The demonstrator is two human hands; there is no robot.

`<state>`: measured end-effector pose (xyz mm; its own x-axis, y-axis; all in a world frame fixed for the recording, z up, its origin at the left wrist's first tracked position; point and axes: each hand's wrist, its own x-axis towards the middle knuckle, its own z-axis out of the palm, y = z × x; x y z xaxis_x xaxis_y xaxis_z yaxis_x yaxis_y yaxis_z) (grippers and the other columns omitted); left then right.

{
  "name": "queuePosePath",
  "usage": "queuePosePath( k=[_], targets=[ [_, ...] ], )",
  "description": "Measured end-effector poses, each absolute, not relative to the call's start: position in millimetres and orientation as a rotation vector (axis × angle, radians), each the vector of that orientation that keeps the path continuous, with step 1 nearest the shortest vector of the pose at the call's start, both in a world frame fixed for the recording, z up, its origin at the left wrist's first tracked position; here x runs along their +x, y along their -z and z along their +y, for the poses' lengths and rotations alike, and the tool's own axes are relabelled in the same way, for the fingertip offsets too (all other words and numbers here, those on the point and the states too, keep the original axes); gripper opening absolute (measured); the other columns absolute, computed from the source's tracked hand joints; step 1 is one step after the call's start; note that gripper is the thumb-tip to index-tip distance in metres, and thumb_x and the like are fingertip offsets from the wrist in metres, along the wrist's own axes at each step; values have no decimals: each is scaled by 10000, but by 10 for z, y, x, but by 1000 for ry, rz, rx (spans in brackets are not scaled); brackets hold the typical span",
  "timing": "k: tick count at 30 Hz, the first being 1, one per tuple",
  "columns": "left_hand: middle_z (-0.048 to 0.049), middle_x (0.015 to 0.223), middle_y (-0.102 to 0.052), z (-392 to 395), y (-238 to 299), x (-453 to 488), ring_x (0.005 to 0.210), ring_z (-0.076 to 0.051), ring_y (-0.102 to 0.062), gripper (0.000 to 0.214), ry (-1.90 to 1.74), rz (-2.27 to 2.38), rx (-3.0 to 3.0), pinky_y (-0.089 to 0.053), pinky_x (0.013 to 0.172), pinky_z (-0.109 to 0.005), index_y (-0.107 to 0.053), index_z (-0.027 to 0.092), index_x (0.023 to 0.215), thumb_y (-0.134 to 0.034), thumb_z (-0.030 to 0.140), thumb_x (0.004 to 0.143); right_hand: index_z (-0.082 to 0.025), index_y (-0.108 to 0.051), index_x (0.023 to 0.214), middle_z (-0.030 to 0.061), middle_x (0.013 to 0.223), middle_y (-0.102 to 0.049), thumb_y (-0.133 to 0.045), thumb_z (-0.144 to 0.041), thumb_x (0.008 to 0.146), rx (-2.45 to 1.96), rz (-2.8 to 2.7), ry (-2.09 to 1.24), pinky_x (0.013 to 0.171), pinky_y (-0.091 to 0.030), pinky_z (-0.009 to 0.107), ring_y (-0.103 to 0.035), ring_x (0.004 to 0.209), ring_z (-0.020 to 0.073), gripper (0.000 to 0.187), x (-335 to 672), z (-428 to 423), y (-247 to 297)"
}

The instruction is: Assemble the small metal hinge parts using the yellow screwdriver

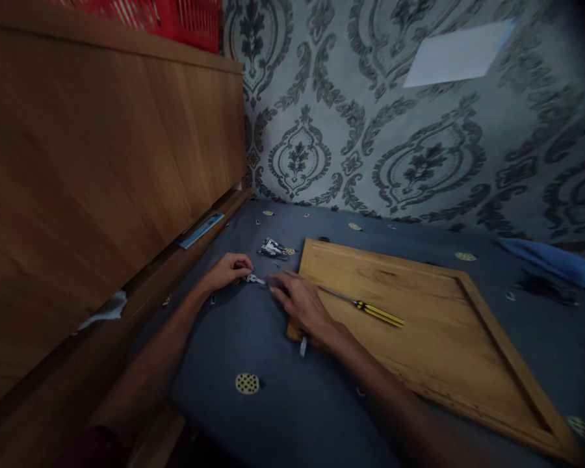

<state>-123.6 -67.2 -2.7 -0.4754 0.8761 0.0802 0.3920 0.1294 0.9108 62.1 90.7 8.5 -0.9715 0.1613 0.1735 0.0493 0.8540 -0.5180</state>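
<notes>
My left hand (pixel 228 269) is closed in a pinch on a small metal fitting (pixel 255 279) that lies on the blue patterned cover (pixel 253 344). My right hand (pixel 299 304) rests just right of it, fingers curled toward the same fitting, at the near left corner of a wooden cabinet door panel (pixel 419 338). A screwdriver with a yellow and black handle (pixel 370 311) lies on the panel just right of my right hand. A cluster of metal hinge parts (pixel 272 247) sits a little beyond both hands.
A tall wooden cabinet side (pixel 92 169) runs along the left, with a blue strip (pixel 201 230) on its ledge and a red crate (pixel 175 19) on top. Patterned wallpaper (pixel 394 130) stands behind. A blue cloth (pixel 556 263) lies far right. Small screws are scattered on the cover.
</notes>
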Motion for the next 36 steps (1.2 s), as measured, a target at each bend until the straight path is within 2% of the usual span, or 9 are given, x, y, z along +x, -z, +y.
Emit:
queuePosePath(
  k=[5,10,15,23,27,36],
  targets=[
    [12,632,-656,-665,32,-1219,584,-130,-628,181,-1336,1874,1158,-438,567,-204,-687,134,808,-758,294,763,-203,-740,1175,86,1103,-788,-647,-175,946,-190,-2880,-784,843,-508,289,-732,1005,224,248,522,859,-54],
    [11,611,-661,-666,52,-1203,561,-128,-641,217,-1351,1829,1112,-413,520,-183,-668,140,828,-768,322,766,-201,-758,1082,82,1042,-796,-623,-172,955,-252,-2905,-765,793,-468,281,-728,972,227,187,508,854,-42],
    [-7,676,-695,-677,22,-1196,586,-127,-662,257,-1368,1801,1085,-425,518,-179,-675,139,871,-768,362,784,-202,-757,1054,81,1047,-793,-621,-180,958,-259,-2912,-760,785,-443,277,-717,971,223,168,514,849,-43],
    [-31,718,-722,-675,32,-1215,596,-135,-682,327,-1384,1760,1050,-443,528,-189,-686,133,938,-774,420,810,-213,-763,1013,66,998,-789,-623,-193,954,-236,-2894,-783,746,-416,262,-699,905,196,153,518,861,-22],
    [-49,748,-740,-676,33,-1206,626,-152,-708,347,-1385,1735,1041,-444,533,-193,-715,122,991,-775,423,831,-204,-763,985,52,898,-776,-636,-207,947,-223,-2891,-812,722,-405,260,-686,835,190,133,526,880,-45],
    [-107,822,-785,-646,19,-1096,759,-197,-764,453,-1412,1647,1030,-539,652,-235,-728,112,1128,-770,473,858,-199,-744,926,58,890,-771,-627,-198,933,-308,-2815,-859,709,-382,264,-677,823,194,117,671,843,-176]
  ],
)
